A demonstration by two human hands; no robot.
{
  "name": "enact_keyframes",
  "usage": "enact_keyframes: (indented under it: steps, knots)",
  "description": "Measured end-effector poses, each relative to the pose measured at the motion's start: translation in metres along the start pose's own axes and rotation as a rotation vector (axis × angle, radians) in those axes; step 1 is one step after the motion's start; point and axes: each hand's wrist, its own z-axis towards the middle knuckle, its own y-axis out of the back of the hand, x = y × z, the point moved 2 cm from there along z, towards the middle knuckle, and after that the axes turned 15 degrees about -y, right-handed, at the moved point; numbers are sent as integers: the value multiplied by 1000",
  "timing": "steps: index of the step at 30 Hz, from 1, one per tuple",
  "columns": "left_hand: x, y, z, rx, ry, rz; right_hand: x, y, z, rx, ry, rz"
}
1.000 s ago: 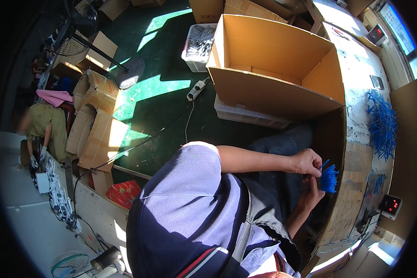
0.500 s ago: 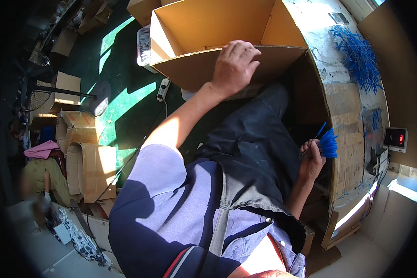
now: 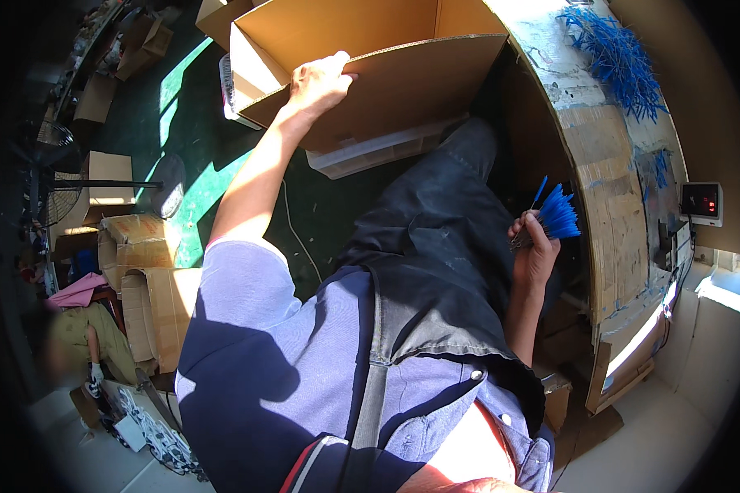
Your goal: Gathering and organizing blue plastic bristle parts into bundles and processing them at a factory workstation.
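My left hand [image 3: 319,85] is closed over the near rim of a large open cardboard box [image 3: 403,94], close to its left corner. The part of the box that shows inside is bare brown cardboard. At my right side, beside the worktable's edge, my right hand [image 3: 538,246] grips a bundle of thin blue sticks [image 3: 558,212]. Their blue ends fan out above the fingers, and one stick stands apart from the others. Thin dark ends show at the other side of the fist. A loose heap of similar blue sticks [image 3: 617,62] lies on the worktable [image 3: 608,214].
A white plastic bin [image 3: 378,154] sits under the box. At right is a small device with a red display [image 3: 702,200]. A standing fan [image 3: 57,177] and cardboard cartons [image 3: 152,308] are on the left, near another person [image 3: 99,337]. A cable [image 3: 298,234] runs across the green floor.
My left hand has moved left and taken hold of the box rim, and the box sits further left in view. My right hand still holds the blue bundle.
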Motion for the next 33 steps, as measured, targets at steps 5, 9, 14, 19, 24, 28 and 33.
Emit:
enact_keyframes:
  steps: [5, 9, 14, 19, 24, 28, 33]
  knots:
    - [14, 3, 2, 34, -21, 15, 1, 10, 1, -69, 8, 55]
    - [14, 5, 1, 35, -14, 36, 4, 9, 3, -53, 37, 104]
    - [15, 2, -17, 9, -22, -35, 13, 19, 4, -19, 75, 140]
    - [-66, 8, -10, -605, -288, -68, 37, 73, -6, -66, 182, 191]
    - [-145, -60, 2, -479, -362, -528, 71, 105, 10, -63, 258, 226]
    - [-156, -123, -22, -216, -380, -570, 94, 107, 11, -102, 339, 220]
    - [-119, -215, -40, 21, 248, -895, 123, 155, 0, -330, 429, 161]
